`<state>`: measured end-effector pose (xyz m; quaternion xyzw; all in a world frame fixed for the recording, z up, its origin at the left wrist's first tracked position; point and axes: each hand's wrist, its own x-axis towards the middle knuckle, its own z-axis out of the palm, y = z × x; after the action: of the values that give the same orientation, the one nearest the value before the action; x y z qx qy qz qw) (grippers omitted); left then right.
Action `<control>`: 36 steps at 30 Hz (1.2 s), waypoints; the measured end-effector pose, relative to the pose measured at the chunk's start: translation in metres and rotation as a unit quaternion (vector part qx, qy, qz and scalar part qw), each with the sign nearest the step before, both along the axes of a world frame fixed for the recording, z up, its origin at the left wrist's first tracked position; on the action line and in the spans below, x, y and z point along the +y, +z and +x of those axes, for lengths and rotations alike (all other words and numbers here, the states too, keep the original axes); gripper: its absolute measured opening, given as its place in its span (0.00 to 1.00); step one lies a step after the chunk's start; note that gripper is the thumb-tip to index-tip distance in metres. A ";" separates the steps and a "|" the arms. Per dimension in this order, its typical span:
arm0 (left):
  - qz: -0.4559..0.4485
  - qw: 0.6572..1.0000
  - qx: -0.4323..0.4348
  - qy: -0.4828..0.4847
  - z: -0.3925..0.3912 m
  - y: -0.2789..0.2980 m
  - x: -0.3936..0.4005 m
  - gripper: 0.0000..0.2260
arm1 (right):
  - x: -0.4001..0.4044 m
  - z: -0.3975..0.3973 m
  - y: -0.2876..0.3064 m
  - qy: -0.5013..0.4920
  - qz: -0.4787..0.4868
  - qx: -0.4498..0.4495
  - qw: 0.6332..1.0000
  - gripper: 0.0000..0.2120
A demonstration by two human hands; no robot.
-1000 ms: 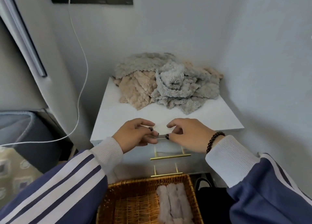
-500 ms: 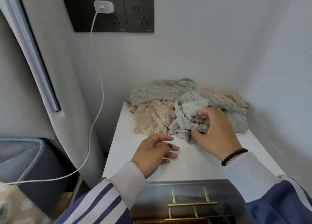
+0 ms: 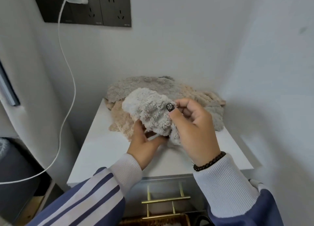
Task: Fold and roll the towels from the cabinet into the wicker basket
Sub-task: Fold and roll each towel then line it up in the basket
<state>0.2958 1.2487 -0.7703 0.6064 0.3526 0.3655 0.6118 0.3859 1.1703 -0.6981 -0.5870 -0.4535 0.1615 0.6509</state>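
A fluffy grey towel (image 3: pixel 149 110) is lifted off the pile, bunched between both hands above the white cabinet top (image 3: pixel 105 151). My right hand (image 3: pixel 192 130) pinches its upper edge between thumb and fingers. From below, my left hand (image 3: pixel 144 140) grips the towel's lower part, its fingers partly hidden by the cloth. Behind lie a beige towel (image 3: pixel 120 123) and more grey towels (image 3: pixel 209 113) in a loose heap. Only a sliver of the wicker basket (image 3: pixel 153 221) shows at the bottom edge.
Brass drawer handles (image 3: pixel 165 200) run across the cabinet front below my arms. A white charger and cable (image 3: pixel 68 72) hang from a dark wall socket at the upper left. Walls close in at the back and right. A dark bin (image 3: pixel 17 166) stands at the left.
My right hand has pulled a grey towel up off the heap. My left hand rose from the cabinet top and took hold of the towel from underneath. The camera view tilted up slightly.
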 end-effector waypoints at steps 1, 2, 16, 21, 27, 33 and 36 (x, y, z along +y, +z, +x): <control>0.016 1.000 -0.012 -0.004 0.001 0.000 -0.003 0.33 | -0.006 0.001 0.001 0.011 -0.008 0.026 1.000 0.04; 0.026 0.999 -0.028 -0.011 0.001 0.001 -0.005 0.36 | -0.009 0.002 0.001 0.018 -0.018 0.049 0.998 0.04; -0.022 0.984 -0.136 -0.117 -0.041 0.015 -0.010 0.36 | -0.032 0.006 -0.013 0.147 -0.118 0.180 0.965 0.16; 0.069 0.994 -0.070 -0.045 -0.046 0.016 -0.012 0.25 | -0.028 -0.002 -0.012 0.089 -0.148 0.075 0.982 0.19; 0.062 0.995 -0.050 -0.055 -0.058 0.019 -0.004 0.24 | -0.023 -0.001 -0.014 0.032 -0.124 0.091 0.988 0.06; 0.059 0.998 -0.010 -0.017 -0.062 0.019 -0.007 0.20 | -0.019 -0.001 -0.020 0.186 -0.189 0.197 0.944 0.36; 0.050 0.999 0.003 -0.018 -0.066 0.018 -0.004 0.23 | -0.018 -0.007 -0.023 0.129 -0.222 0.066 0.964 0.20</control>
<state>0.2300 1.2450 -0.7524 0.6434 0.3252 0.3697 0.5862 0.3788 1.1521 -0.7213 -0.6412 -0.4341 0.3788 0.5068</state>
